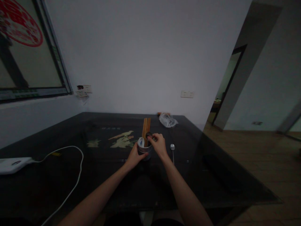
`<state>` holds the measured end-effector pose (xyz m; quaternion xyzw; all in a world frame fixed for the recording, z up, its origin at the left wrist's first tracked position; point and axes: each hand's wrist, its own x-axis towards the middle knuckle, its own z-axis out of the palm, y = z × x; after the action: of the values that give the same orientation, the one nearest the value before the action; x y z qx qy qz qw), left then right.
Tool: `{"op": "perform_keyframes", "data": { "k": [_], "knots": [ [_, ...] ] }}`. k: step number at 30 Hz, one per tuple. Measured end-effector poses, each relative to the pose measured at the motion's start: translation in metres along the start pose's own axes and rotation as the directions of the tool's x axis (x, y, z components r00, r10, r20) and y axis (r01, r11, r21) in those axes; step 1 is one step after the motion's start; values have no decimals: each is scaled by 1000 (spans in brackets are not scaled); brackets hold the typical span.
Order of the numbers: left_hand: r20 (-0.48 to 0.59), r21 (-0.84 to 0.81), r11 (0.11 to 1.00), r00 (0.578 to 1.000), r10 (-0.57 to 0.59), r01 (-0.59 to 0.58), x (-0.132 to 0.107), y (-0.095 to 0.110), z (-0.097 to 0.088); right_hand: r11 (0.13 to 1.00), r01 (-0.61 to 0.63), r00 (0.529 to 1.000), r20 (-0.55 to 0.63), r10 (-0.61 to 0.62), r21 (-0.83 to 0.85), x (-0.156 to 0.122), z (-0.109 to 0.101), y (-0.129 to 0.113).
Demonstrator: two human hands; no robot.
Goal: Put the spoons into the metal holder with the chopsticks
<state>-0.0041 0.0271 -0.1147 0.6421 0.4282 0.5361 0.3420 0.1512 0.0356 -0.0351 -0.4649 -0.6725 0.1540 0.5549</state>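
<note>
Near the middle of the black table, my left hand (134,157) is wrapped round a metal utensil holder (146,150). Several wooden chopsticks (146,127) stand upright in it, along with a white spoon (141,142) that has a blue mark. At the holder's rim, the fingers of my right hand (159,143) pinch a dark spoon (149,135) by its rounded end; its lower part is hidden in the holder. To the right of my right hand, a silver metal spoon (172,147) lies on the table, its thin handle pointing toward me.
A crumpled clear plastic bag (167,120) lies near the table's back edge. On the left are a white power strip (15,165) and its looping white cable (81,166). A long dark object (221,172) lies on the right. A white wall (141,62) stands behind the table.
</note>
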Motion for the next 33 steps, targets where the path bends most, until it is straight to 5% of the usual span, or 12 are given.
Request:
{"op": "perform_keyframes", "data": {
  "k": [13, 27, 33],
  "knots": [
    [-14, 46, 999, 1000, 0, 0, -1, 5, 0, 974, 74, 997, 42, -66, -213, 1, 3, 17],
    [7, 20, 1000, 1000, 7, -7, 0, 4, -1, 981, 74, 996, 69, -62, -179, 1, 0, 16],
    [12, 49, 999, 1000, 18, -18, -1, 2, -2, 996, -33, 999, 35, 36, -87, 0, 1, 18]
  ]
}}
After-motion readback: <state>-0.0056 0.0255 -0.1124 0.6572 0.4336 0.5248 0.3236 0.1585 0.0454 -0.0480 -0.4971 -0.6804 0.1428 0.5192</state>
